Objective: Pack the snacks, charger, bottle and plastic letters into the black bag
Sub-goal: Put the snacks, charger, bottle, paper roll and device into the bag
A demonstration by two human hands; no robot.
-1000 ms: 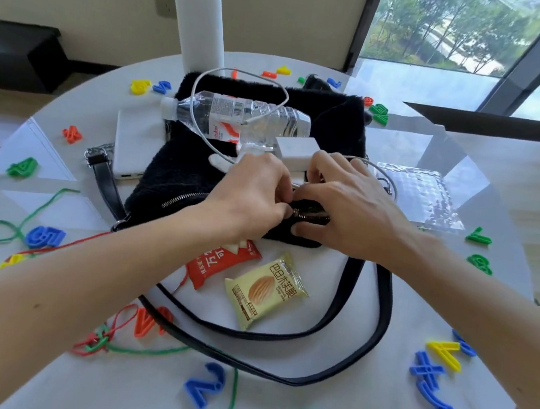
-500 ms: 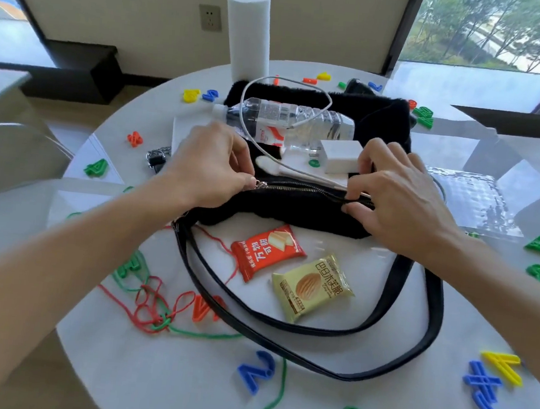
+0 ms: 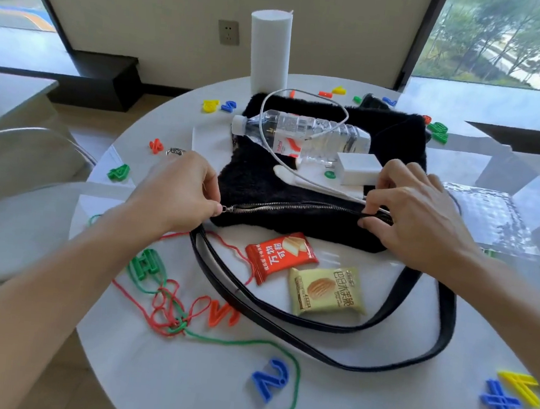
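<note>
The fuzzy black bag [image 3: 257, 183] lies flat on the round white table [image 3: 360, 378]. My left hand [image 3: 177, 192] pinches the zipper pull at the bag's left end. My right hand [image 3: 415, 218] grips the bag's edge at the zipper's right end. On top of the bag rest a clear water bottle [image 3: 305, 135] and a white charger [image 3: 358, 168] with its looped cable. A red snack packet [image 3: 280, 256] and a yellow snack packet [image 3: 326, 290] lie just in front of the bag, inside the strap loop. Plastic letters such as the blue one [image 3: 270, 379] are scattered around.
A white paper roll [image 3: 270, 51] stands behind the bag. Tangled red and green strings [image 3: 169, 310] lie at the front left. A clear bubble-wrap pouch [image 3: 488, 215] sits to the right. The black strap [image 3: 330, 355] loops across the front. A clear chair [image 3: 19, 160] is at left.
My left hand has pulled the zipper pull leftward along the bag, from beside my right hand to the left end. The camera view has swung left.
</note>
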